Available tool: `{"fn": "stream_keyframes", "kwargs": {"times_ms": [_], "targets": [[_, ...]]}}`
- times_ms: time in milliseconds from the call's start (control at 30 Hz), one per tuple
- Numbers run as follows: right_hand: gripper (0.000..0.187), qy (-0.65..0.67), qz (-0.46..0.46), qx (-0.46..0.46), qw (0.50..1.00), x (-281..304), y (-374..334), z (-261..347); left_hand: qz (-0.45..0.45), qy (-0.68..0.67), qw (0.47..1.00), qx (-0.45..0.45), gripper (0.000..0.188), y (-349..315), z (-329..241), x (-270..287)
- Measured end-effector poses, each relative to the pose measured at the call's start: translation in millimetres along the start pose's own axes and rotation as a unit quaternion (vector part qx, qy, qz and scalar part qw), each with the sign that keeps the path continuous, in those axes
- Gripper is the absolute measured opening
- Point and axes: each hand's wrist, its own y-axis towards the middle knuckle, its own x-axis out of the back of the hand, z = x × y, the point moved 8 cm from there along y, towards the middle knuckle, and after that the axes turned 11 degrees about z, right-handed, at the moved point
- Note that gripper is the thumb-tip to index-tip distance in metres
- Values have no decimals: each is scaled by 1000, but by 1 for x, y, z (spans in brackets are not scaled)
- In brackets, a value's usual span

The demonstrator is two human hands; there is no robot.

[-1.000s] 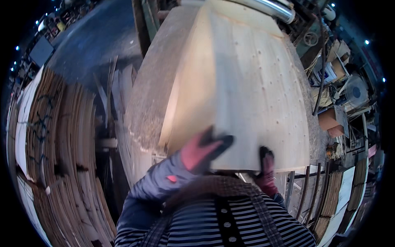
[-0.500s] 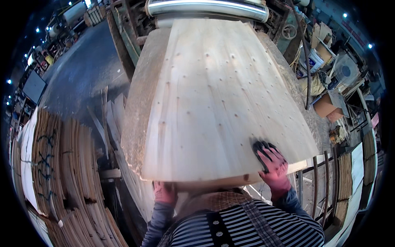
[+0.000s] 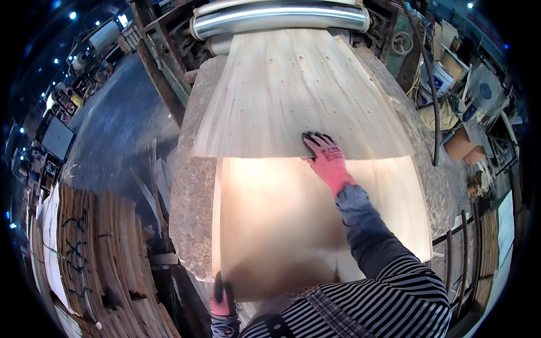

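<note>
A pale wood veneer sheet (image 3: 270,107) with small knots reaches up to a shiny metal roller (image 3: 282,21) at the far end. My right hand (image 3: 326,155), in a pink glove with black fingertips, lies spread on the sheet near its front edge. Beneath it, a second, smoother veneer sheet (image 3: 282,219) stretches back toward my body. My left hand (image 3: 221,301), gloved alike, is at this lower sheet's near left corner, its dark fingers stretched upward and apart. Whether those fingers touch the sheet's edge is hard to make out.
A rough, worn board (image 3: 191,225) lies under the sheets. Stacked veneer (image 3: 107,253) stands at the left, with another stack (image 3: 487,253) at the right. A dark upright rod (image 3: 434,101), a cardboard box (image 3: 465,143) and a fan (image 3: 486,93) are on the right.
The top veneer sheet has slid away from me toward the roller, uncovering the sheet below. My right hand has moved forward and left with it; my left hand has come back toward me.
</note>
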Motion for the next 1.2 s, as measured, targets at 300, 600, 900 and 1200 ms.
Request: {"fn": "stream_keyframes", "kwargs": {"times_ms": [300,600,900,1200], "targets": [[73,90,124,128,980,-18,-153,71,55,37,998,-23,41,8,-10,11],[100,84,38,63,994,-41,-338,70,319,22,901,-293,35,-14,-111,-30],[42,56,-123,7,991,88,-398,96,502,-236,797,-240,49,-74,-74,7],[52,0,-46,62,997,92,-282,124,79,267,938,-205,52,-17,30,4]]}}
